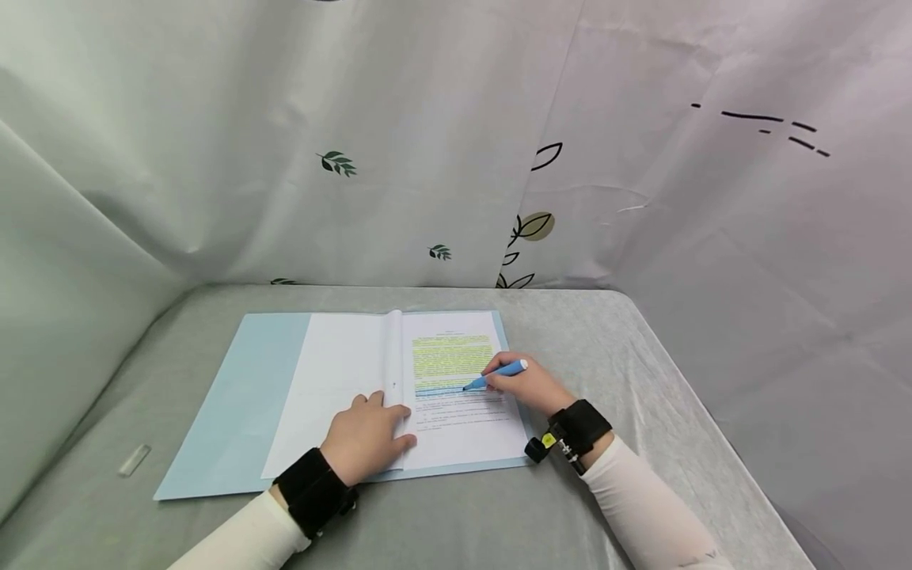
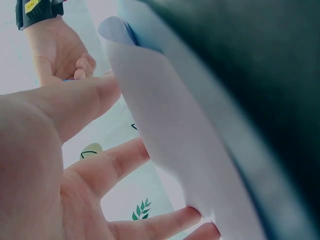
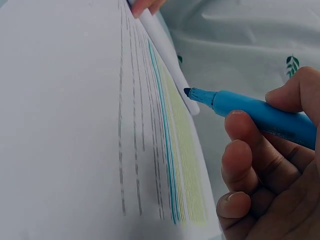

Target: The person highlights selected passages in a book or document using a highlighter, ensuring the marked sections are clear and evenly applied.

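Note:
A blue highlighter (image 1: 509,369) is pinched between the thumb and fingers of my right hand (image 1: 530,386). Its dark chisel tip (image 3: 187,92) points at the text, over or on the blue-marked lines; contact cannot be told. The printed page (image 1: 456,443) carries a yellow-highlighted block (image 1: 452,356), with blue lines (image 1: 438,391) below it and unmarked text under those. My left hand (image 1: 363,437) lies with fingers spread across the turned-back white sheets (image 1: 335,356), its fingertips near the curled fold. In the left wrist view, those fingertips (image 2: 192,214) touch the paper.
A light blue folder (image 1: 214,427) lies open beneath the papers on the grey-covered table (image 1: 442,530). Left of it rests a small clear strip (image 1: 134,460). Pale curtains (image 1: 427,158) with leaf prints stand behind and at both sides.

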Motion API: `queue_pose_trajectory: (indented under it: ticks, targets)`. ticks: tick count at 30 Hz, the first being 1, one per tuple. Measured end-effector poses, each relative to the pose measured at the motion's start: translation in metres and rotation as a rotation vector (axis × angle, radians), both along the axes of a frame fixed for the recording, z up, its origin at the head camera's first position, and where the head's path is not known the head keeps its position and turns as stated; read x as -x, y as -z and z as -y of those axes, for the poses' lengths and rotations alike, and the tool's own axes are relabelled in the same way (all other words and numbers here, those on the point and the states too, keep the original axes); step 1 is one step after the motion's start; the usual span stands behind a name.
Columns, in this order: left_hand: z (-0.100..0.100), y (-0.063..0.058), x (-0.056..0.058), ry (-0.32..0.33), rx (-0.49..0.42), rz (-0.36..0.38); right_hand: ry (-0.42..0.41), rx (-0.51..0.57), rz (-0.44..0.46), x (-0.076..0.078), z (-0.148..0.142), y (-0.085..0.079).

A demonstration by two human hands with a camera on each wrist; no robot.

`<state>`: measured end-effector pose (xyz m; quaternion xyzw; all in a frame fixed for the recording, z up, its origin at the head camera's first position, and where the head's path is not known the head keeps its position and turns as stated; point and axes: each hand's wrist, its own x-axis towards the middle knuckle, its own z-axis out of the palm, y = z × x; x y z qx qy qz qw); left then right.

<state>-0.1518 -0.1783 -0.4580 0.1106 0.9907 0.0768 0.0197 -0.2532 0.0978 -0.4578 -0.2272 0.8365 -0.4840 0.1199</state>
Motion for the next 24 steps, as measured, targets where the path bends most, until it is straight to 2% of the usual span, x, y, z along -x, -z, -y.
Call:
queue_pose_trajectory:
  ticks: [16, 24]
  targets:
    - [0.001, -0.004, -0.001, 0.005, 0.007, 0.015, -0.127, 0.004, -0.018, 0.000, 0.044, 0.002]
    - [0.001, -0.007, -0.002, 0.013, 0.006, 0.005, -0.143, -0.008, -0.018, -0.003, 0.064, 0.003]
